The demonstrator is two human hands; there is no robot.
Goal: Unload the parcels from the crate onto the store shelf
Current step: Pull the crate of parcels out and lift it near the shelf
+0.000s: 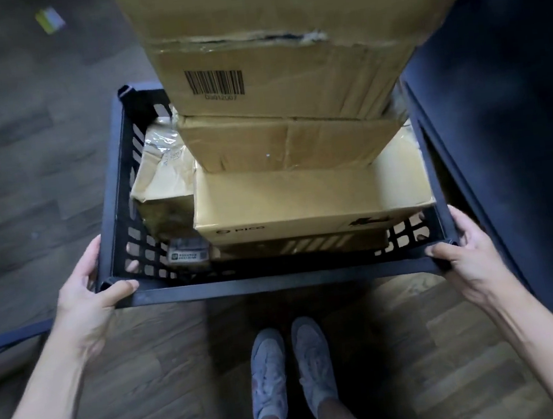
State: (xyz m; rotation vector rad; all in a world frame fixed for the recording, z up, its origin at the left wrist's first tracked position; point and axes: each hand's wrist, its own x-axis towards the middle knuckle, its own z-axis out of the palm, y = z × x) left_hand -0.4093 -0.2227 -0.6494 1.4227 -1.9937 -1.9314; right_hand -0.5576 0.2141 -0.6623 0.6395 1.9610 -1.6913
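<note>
1. The crate (276,280) is a dark plastic one with lattice walls, held above the wooden floor (132,380). Its long axis runs away from the person, its near short rim crosswise in front of the shoes (291,366).
2. The left hand (90,296) grips the crate's near left corner, thumb lying on top of the rim and fingers wrapped down the outside of the left wall.
3. The right hand (462,253) grips the near right corner the same way, thumb on the rim and fingers curled round the outside.
4. Inside, a stack of cardboard parcels fills most of the crate. The big top box (283,36) with a barcode on its near face rises well above the rim (its top edge is torn along the tape line).
5. Under it sits a creased middle box (281,140), and under that a wider flat box (301,199) whose long side lies across the crate, its near face printed with a small logo.
6. Against the left wall, a taped brown-paper parcel (161,181) leans beside the stack.
7. In the near left corner of the crate floor lies a small labelled packet (189,253), touching the flat box's lower edge.
8. A dark blue surface (515,113) stands just right of the crate; what it is cannot be told.
</note>
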